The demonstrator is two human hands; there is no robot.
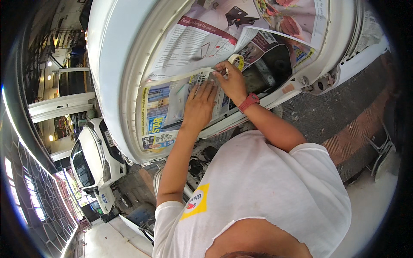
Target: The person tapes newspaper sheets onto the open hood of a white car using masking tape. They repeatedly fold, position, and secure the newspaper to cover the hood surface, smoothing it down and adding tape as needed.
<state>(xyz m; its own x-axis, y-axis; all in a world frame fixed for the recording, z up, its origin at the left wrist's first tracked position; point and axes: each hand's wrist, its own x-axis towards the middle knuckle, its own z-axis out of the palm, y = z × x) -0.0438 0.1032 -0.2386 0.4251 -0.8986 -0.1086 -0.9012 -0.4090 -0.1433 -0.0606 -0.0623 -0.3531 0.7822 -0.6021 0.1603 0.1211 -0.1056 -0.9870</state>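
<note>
Along the near side of the white car frame (116, 56), a printed newspaper (174, 101) lies over the opening, with upper sheets (193, 45) covering the part beyond it. The left hand (200, 103) is flat on the newspaper, fingers slightly spread, pressing but gripping nothing. The right hand (231, 81) is nearly closed, thumb and index finger pinching at the tape roll (236, 62) just beside the left fingertips; whether the strip (189, 75) joins the roll unbroken is hard to tell.

The step in hand looks like taping 2 paper edges together. The next move seems to call for steady pressure from the left hand and a straight pull on the roll.

Right of the roll, a dark gap (275, 64) gives no backing to press against. The raised sill (275, 99) passes under the right forearm, limiting its room; leftward, the paper gives flat space up to the curved frame.
</note>
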